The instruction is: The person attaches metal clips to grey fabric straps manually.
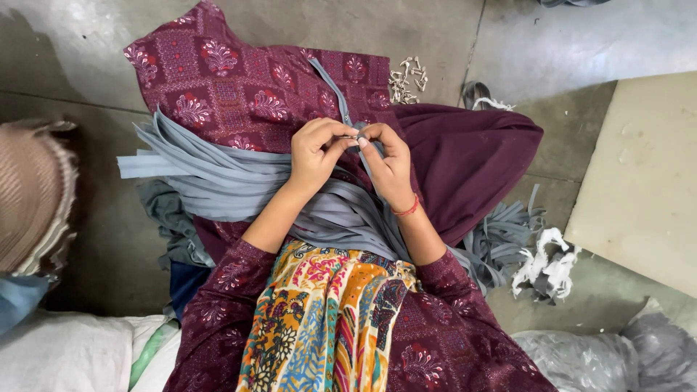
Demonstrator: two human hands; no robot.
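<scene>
My left hand (315, 151) and my right hand (388, 163) meet fingertip to fingertip over my lap. Between them they pinch a small metal slider (353, 136) on a grey zipper tape (332, 83) that runs up across the patterned maroon cloth (239, 87) on my knees. A thick bundle of grey zipper tapes (218, 178) lies across my lap under my left forearm. A red band circles my right wrist. A colourful patterned scarf (327, 319) hangs down my front.
A small pile of metal sliders (406, 80) lies on the concrete floor beyond my knees. More grey tapes and white scraps (541, 265) sit at the right. A pale board (646, 174) is at the right, sacks at the bottom, a woven basket (33, 196) at left.
</scene>
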